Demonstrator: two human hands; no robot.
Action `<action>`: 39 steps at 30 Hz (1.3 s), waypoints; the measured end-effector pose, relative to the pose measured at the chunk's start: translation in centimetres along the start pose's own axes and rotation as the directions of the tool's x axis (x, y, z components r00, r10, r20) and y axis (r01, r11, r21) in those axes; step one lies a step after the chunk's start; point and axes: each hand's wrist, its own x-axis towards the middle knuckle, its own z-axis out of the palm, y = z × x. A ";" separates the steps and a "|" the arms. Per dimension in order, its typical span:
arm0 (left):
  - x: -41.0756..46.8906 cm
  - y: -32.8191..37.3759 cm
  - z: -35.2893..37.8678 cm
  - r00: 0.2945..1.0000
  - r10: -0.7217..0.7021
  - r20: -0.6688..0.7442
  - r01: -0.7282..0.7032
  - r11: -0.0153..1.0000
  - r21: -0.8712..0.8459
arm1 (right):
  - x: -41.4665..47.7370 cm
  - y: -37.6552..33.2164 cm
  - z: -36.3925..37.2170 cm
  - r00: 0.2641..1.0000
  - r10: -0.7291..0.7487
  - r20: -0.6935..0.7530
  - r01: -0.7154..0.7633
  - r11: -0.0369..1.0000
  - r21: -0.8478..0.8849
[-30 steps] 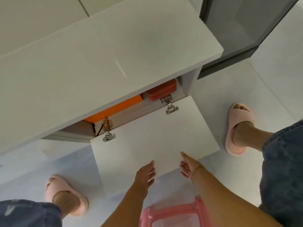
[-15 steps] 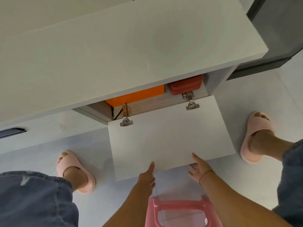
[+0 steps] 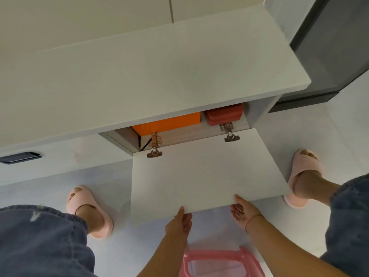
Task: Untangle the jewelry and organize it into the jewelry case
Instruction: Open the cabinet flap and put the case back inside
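Reaching over a translucent pink plastic stool [image 3: 219, 262], the two hands are shown at the near edge of a white flat-panel cabinet door [image 3: 199, 172] that is swung open toward the person. The left hand [image 3: 179, 221] and the right hand [image 3: 242, 212] are held with fingers straight and loosely spread, thumbs touching the top of the edge; nothing is gripped. Two metal hinges [image 3: 153, 153] are seen at the far edge. Beyond them, under a pale grey counter top [image 3: 159, 76], a flat orange box [image 3: 169, 122] lies left and a red rounded hard case [image 3: 224, 114] right. No jewelry is visible; the red case is judged the likely jewelry case. If the door is left unsupported, it could drop and strain the hinges.
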 end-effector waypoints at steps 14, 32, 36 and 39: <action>-7.1 4.6 2.8 0.935 0.354 0.012 -0.353 0.935 -0.038 | -7.8 -5.2 3.1 0.922 -0.309 0.236 0.313 0.949 0.018; -8.4 12.4 5.8 0.748 0.516 0.418 -0.597 0.798 0.085 | -9.8 -12.1 8.2 0.778 -0.387 0.495 0.462 0.886 -0.034; -8.7 13.5 6.4 0.737 0.517 0.436 -0.612 0.784 0.104 | -10.1 -13.2 9.1 0.766 -0.396 0.507 0.475 0.879 -0.032; -8.8 14.2 6.9 0.742 0.507 0.439 -0.597 0.798 0.087 | -10.1 -13.7 9.7 0.766 -0.399 0.504 0.477 0.878 -0.029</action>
